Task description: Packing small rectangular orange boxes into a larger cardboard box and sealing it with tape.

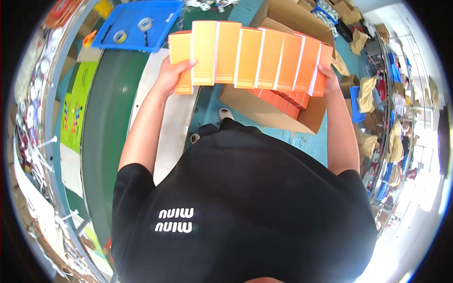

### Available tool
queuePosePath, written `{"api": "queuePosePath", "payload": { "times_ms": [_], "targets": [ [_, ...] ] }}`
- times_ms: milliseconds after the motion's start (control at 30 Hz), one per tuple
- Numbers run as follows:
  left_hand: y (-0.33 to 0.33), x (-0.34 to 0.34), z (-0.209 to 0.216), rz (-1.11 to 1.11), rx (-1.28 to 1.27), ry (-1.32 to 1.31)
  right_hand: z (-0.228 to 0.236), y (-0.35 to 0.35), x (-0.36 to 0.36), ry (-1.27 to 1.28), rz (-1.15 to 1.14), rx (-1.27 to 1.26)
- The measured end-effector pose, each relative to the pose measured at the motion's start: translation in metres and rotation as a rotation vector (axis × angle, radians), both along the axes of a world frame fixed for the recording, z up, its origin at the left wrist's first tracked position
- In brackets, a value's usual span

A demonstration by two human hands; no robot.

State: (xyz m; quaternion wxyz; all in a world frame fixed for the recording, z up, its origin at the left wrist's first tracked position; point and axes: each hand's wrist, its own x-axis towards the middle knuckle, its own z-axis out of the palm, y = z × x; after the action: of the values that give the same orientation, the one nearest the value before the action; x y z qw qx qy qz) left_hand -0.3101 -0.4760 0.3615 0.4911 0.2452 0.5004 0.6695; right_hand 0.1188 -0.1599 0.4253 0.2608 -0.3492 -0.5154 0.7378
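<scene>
Between my two hands hangs a row of several orange boxes (248, 56), squeezed side by side with their edges uneven. My left hand (171, 75) presses on the left end box, its thumb across the front. At the other end, my right hand (329, 79) grips the last box, its fingers mostly hidden behind. Below and behind the row stands an opened cardboard carton (309, 123), partly covered by the held boxes. Inside it lie more orange boxes (278, 102), packed in rows.
On my left runs a green conveyor belt (111, 108) with a pale side rail (163, 127). A blue tray (134, 28) holding tape rolls sits at its far end. Shelves with brown paper bags (366, 94) line the right. The blue floor (302, 139) shows around the carton.
</scene>
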Motion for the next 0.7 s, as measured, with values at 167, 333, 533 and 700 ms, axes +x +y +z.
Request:
{"api": "queuePosePath", "payload": {
  "times_ms": [167,333,533,700],
  "targets": [
    [0.058,0.037,-0.026,-0.178,-0.078,-0.04,-0.05,-0.041,0.09,0.028,-0.194,-0.052],
    [0.158,0.065,-0.086,-0.363,-0.302,0.034,-0.16,-0.032,0.151,0.025,-0.389,-0.285],
    [0.343,0.16,-0.185,-0.462,-0.627,-0.071,-0.252,0.116,0.231,-0.118,-0.434,-0.486],
    [0.354,0.181,-0.252,-0.6,-0.949,-0.059,-0.328,0.123,0.245,-0.171,-0.357,-0.969]
  ]
}}
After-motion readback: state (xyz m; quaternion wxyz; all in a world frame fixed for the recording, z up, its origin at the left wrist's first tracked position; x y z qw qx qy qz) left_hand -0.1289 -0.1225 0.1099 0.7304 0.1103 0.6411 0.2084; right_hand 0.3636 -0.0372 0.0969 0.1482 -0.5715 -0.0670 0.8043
